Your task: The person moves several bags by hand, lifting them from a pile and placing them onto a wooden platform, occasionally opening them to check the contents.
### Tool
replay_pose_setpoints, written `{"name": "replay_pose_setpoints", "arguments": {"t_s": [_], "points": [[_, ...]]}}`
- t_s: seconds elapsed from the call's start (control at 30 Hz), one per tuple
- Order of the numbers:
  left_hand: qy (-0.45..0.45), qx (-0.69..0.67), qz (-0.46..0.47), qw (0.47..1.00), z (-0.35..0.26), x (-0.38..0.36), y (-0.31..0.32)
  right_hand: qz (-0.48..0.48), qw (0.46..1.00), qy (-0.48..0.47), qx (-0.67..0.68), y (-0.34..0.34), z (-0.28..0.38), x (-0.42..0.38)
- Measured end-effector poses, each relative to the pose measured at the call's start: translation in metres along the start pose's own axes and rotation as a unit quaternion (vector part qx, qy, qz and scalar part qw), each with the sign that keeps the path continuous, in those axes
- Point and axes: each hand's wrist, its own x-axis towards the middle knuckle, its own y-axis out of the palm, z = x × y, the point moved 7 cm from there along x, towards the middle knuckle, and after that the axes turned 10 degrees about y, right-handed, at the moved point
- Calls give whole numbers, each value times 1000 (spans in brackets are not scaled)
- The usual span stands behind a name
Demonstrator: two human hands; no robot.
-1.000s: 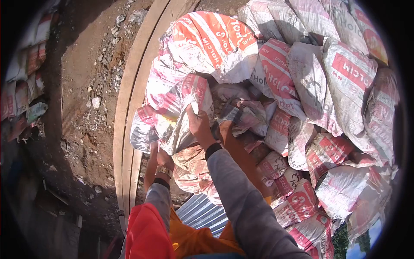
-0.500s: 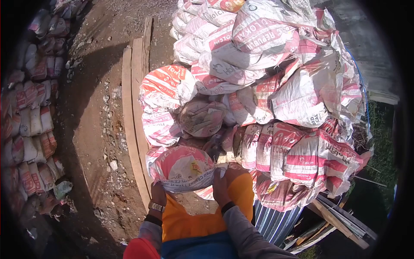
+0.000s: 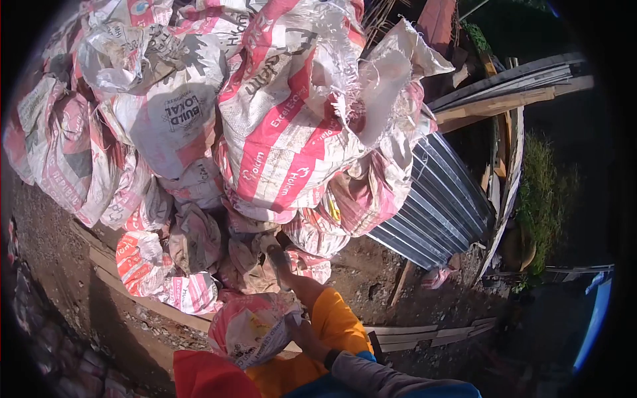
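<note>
My right hand (image 3: 304, 333) is closed on the upper right edge of a filled, round red-and-white cement sack (image 3: 247, 325). This sack is close to my orange-clad legs, low in the view. My left hand does not show; the red cloth at the bottom covers the area left of the sack. Just beyond the sack, one bare foot (image 3: 277, 257) rests among dusty sacks. A grey-brown sack (image 3: 194, 240) and an orange-and-white sack (image 3: 139, 263) lie to the left of the foot.
Large stacked sacks (image 3: 279, 132) fill the upper left and middle. Corrugated metal sheets (image 3: 438, 199) slope down at the right, near wooden planks (image 3: 517, 99). Long boards (image 3: 424, 337) lie on the dirt at lower right, and another board runs along the left.
The view has swung round, bringing the metal sheets and planks further into sight. My left hand, earlier on the sack's left side, is now hidden. My right hand still grips the sack.
</note>
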Motion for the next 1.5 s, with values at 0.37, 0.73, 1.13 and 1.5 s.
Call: {"name": "replay_pose_setpoints", "arguments": {"t_s": [0.37,0.73,1.13,1.5], "points": [[467,147,387,781,-283,-156,240,-38,852,-468,230,-258,186,-214],[522,-98,507,679,-433,-204,488,-162,718,-616,281,-447,447,-325],[668,404,125,612,-366,2,642,-174,768,-615,-28,-382,493,-10],[656,367,171,637,-327,38,650,-246,741,-625,-26,-386,500,-2]]}}
